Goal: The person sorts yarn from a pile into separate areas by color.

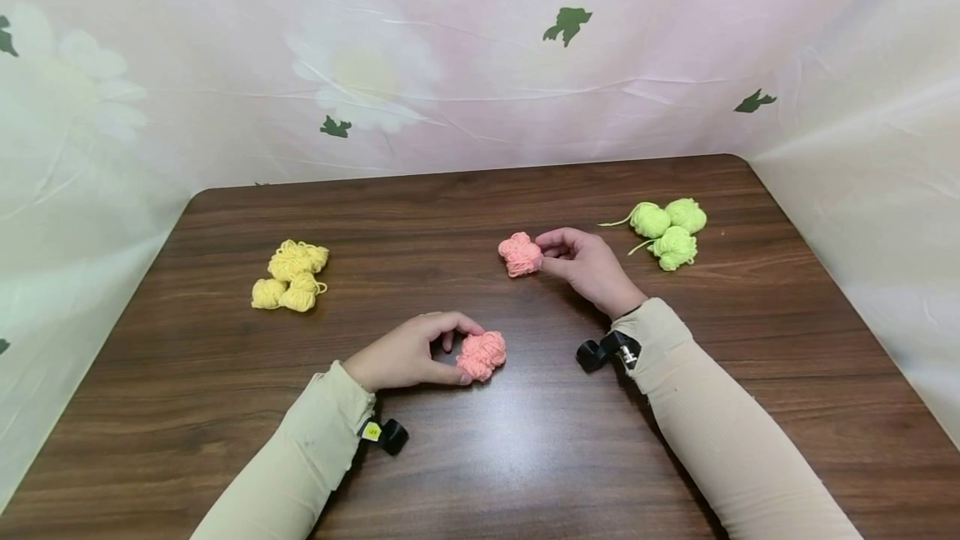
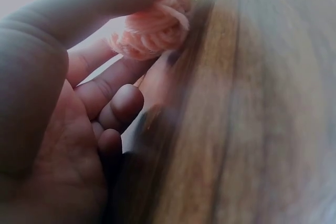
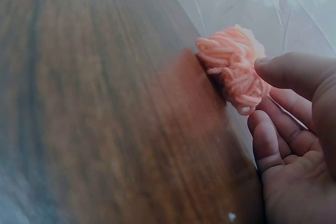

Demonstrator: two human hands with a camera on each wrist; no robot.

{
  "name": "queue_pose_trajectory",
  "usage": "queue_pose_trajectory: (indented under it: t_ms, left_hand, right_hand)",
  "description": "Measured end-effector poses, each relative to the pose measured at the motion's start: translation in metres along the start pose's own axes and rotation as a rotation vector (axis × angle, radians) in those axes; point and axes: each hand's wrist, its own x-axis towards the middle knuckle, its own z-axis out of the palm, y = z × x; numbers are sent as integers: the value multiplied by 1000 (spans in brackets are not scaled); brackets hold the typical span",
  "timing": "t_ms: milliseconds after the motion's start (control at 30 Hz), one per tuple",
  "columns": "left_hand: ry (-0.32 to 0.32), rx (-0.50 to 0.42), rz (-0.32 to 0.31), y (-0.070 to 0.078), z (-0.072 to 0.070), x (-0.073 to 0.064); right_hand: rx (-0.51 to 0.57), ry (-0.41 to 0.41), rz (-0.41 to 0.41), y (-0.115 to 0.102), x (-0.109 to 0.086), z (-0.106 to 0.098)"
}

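Note:
Near the middle of the table, my left hand [image 1: 416, 351] pinches a pink ball of yarn [image 1: 482, 355] between thumb and fingers. The left wrist view shows that yarn ball [image 2: 157, 30] under the thumb, with the lower fingers curled beneath. Farther back and to the right, my right hand [image 1: 588, 267] holds a second pink yarn ball [image 1: 520, 254] by its right side. In the right wrist view the thumb presses this looped pink ball [image 3: 234, 69] from one side, with fingers behind it, close over the wood.
Several yellow yarn balls [image 1: 291, 273] sit clustered on the left of the brown wooden table [image 1: 187, 407]. Green yarn balls [image 1: 667, 232] with loose tails lie at the back right, beyond the right hand. A floral curtain [image 1: 450, 107] hangs along the table's back and sides.

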Motion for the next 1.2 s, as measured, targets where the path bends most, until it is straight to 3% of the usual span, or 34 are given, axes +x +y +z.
queue_pose_trajectory:
  t_ms: [333,833,1200]
  left_hand:
    - [43,-75,-41,2,-2,2]
    - [272,-101,-86,0,-8,10]
    - [334,-130,-73,-3,-7,28]
  right_hand:
    - [15,-8,-7,1,0,0]
    - [-19,-22,-17,-2,1,0]
    - [-32,-18,-21,0,0,0]
